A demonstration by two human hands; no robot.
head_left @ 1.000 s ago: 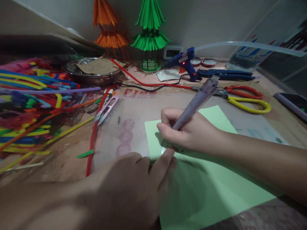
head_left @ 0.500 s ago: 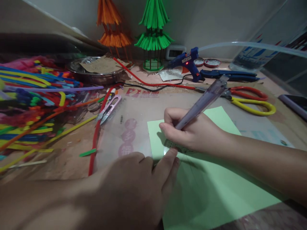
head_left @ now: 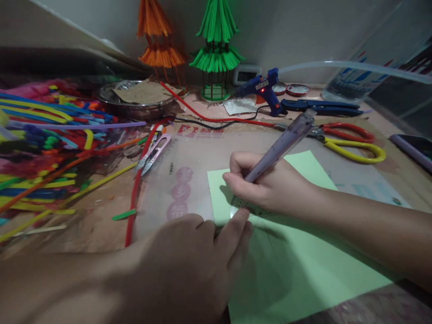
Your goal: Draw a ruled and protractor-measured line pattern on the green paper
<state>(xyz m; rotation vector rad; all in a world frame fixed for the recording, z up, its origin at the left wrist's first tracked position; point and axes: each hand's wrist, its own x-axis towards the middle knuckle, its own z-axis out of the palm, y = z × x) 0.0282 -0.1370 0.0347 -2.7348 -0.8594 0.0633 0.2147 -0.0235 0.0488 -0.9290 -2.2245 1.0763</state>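
Note:
A light purple pen (head_left: 278, 146) is gripped in my right hand (head_left: 266, 184), slanting up to the right; the fingers hide its tip. Below that hand lies pale green paper (head_left: 303, 265) on a translucent sheet. A small clear stencil-like piece with dark markings (head_left: 256, 209) rests on the paper, partly covered by both hands. My left hand (head_left: 202, 256) presses down with its index fingertip at the near edge of this piece. Its index and middle fingers are stretched out, and its other fingers are mostly hidden.
Colourful fuzzy stems (head_left: 43, 148) pile up at left, near pink-handled snips (head_left: 155, 153). Scissors with red and yellow handles (head_left: 357, 150) lie at right. Along the back stand a blue glue gun (head_left: 265, 90), a metal bowl (head_left: 135, 108), and green (head_left: 216, 58) and orange (head_left: 160, 56) tiered models.
The pen's top end has shifted slightly left and down in my right hand. My left hand stays in nearly the same place.

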